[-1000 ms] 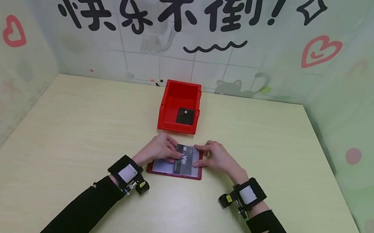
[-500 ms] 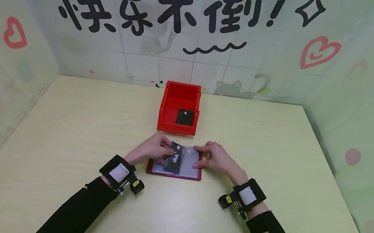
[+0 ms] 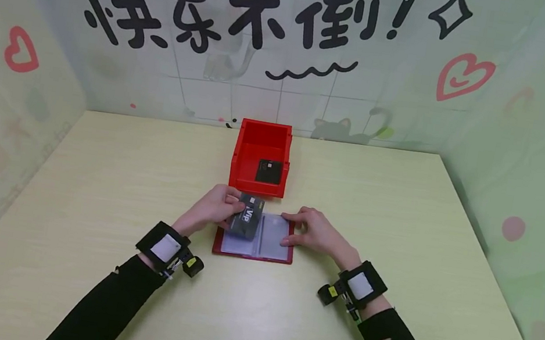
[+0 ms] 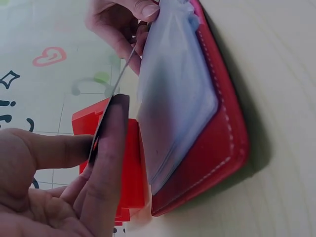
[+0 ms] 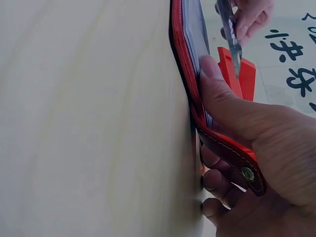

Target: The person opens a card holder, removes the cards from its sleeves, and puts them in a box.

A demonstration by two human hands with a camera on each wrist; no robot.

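Observation:
A dark card point(image 3: 246, 217) printed "Vip" is pinched between the thumb and fingers of my left hand point(image 3: 214, 206). It is held over the left half of an open red card holder point(image 3: 252, 257) with clear plastic sleeves point(image 3: 274, 237). In the left wrist view the card point(image 4: 109, 106) appears edge-on, apart from the sleeves point(image 4: 173, 103). My right hand point(image 3: 313, 230) grips the holder's right side, thumb on the sleeves and fingers at the outer edge. The right wrist view shows a strap with a metal snap point(image 5: 248, 174) beside that hand point(image 5: 266, 133).
Just beyond the card holder stands a red plastic bin point(image 3: 257, 186) with another dark card point(image 3: 269, 172) inside. Pale wooden tabletop point(image 3: 145, 174) surrounds everything, and printed curtains point(image 3: 404, 66) rise behind and at both sides.
My left hand has carried the card leftward from the holder's middle and then up toward the bin, tilting it and baring the right-hand sleeve. The right hand has stayed in place.

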